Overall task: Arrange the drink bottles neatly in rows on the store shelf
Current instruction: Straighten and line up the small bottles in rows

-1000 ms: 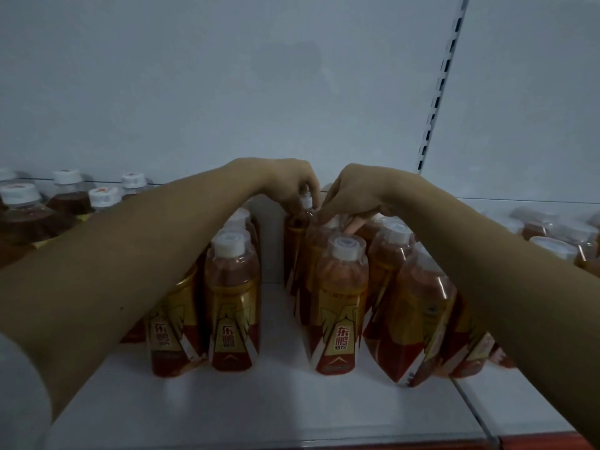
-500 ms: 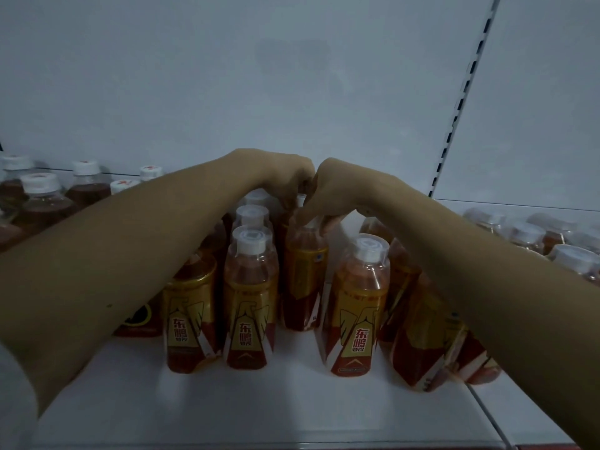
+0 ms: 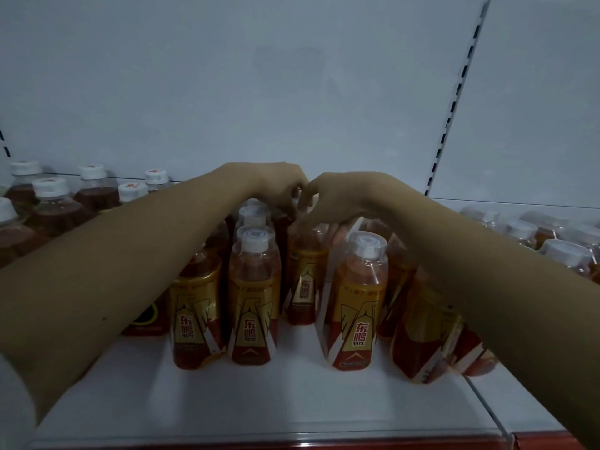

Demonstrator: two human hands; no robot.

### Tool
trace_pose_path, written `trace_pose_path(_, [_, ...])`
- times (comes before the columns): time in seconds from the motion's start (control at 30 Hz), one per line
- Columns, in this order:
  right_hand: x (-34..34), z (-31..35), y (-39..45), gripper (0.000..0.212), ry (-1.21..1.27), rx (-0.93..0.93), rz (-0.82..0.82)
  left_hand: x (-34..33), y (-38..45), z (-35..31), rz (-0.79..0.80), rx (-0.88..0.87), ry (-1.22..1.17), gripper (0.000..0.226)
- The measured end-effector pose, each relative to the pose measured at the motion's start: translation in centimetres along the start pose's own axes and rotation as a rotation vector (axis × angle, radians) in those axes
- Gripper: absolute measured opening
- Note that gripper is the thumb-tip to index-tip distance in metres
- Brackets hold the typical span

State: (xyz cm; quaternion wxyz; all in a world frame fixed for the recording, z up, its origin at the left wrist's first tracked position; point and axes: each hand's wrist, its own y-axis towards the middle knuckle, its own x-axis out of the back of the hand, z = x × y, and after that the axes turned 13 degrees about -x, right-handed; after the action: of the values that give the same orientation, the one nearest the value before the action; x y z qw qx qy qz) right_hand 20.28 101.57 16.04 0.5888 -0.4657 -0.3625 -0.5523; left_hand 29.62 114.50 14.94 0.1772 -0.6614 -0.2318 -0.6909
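Note:
Several orange drink bottles with gold and red labels and white caps stand on the white shelf. My right hand is closed over the top of a middle bottle, whose cap is hidden. My left hand reaches past it and grips the top of a bottle further back, mostly hidden. In front stand a left-row bottle, its neighbour under my left forearm, and a separate bottle on the right. More bottles lean behind my right forearm.
Darker bottles with white caps stand at the back left. Clear-capped bottles fill the adjoining shelf section on the right. A slotted upright divides the white back panels. The shelf's front strip runs along the bottom.
The middle bottle under my right hand has slid left, toward the left rows, leaving a gap beside the right front bottle. Both hands stay together over the bottle tops.

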Motion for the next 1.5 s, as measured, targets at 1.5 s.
trace_pose_path(1.5, [-16.8,-7.3,-10.5,0.083,0.959,0.091,-0.621,-13.1,-12.2,-14.7,-1.083,0.264,0.135,0.063])
